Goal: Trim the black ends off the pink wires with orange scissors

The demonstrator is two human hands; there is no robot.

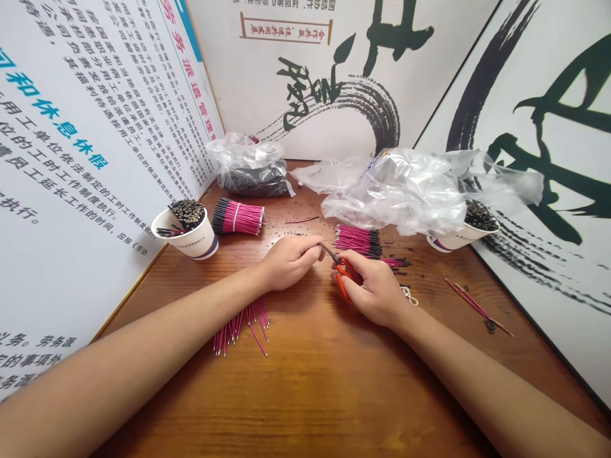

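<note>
In my right hand (375,286) is a pair of small scissors (347,275) with orange handles; the dark blades reach left to the fingertips of the other hand. My left hand (292,261) is pinched closed at those tips, and whatever it holds is too small or hidden to name. Beneath my left forearm lie loose pink wires (248,321) with silvery ends. Just beyond my right hand are a stack of pink wires with black ends (357,239) and a few more wires (396,261).
A tied bundle of pink wires (238,217) lies at the left beside a paper cup (203,245) of black pieces. Another such cup (453,242) stands right. Plastic bags (401,191) lie at the back. White string (409,296) and stray wires (477,305) are at right; panels enclose the table.
</note>
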